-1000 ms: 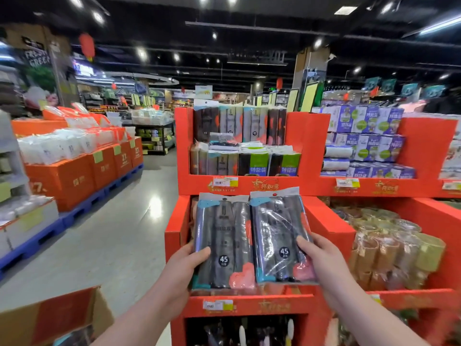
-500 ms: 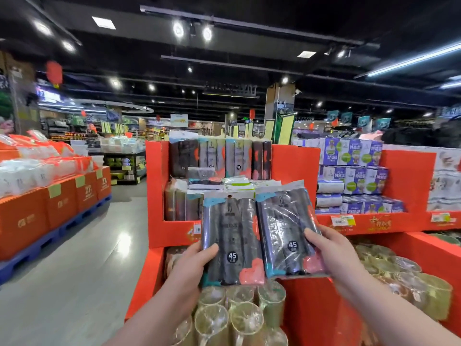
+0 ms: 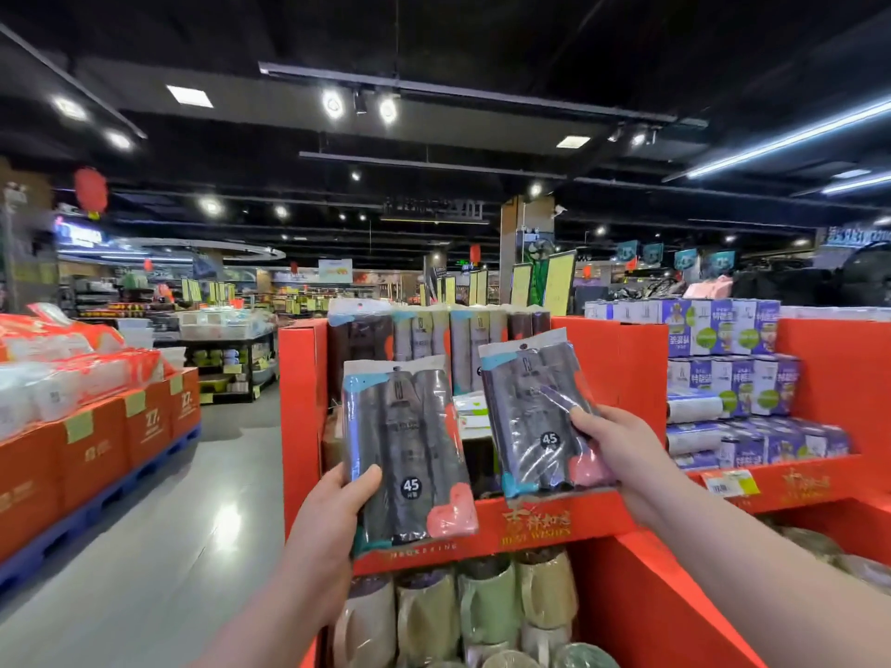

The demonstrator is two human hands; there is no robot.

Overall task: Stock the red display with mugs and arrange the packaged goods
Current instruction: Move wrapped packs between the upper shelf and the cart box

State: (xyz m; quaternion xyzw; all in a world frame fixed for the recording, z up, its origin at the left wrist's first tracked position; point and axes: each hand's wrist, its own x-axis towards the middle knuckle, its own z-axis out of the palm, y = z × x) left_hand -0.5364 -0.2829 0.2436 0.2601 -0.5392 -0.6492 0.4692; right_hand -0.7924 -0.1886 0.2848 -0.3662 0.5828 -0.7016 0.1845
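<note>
Two packs, side by side a second ago, have risen and parted: the left hand [image 3: 332,513] grips the left pack [image 3: 410,455] low, the right hand [image 3: 622,450] grips the right pack [image 3: 535,417] higher, nearer matching packs [image 3: 434,339] atop the red display [image 3: 301,402], likely their slot. Mugs [image 3: 487,605] fill its lower tier; shop floor [image 3: 193,523] lies left.

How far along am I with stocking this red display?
Done: plastic-wrapped mugs sit in the lower bin of the red cardboard display; dark packs stand on its top shelf. In hand: the left hand grips one dark pack marked 45, the right hand a matching pack. Left: shelving both.
</note>
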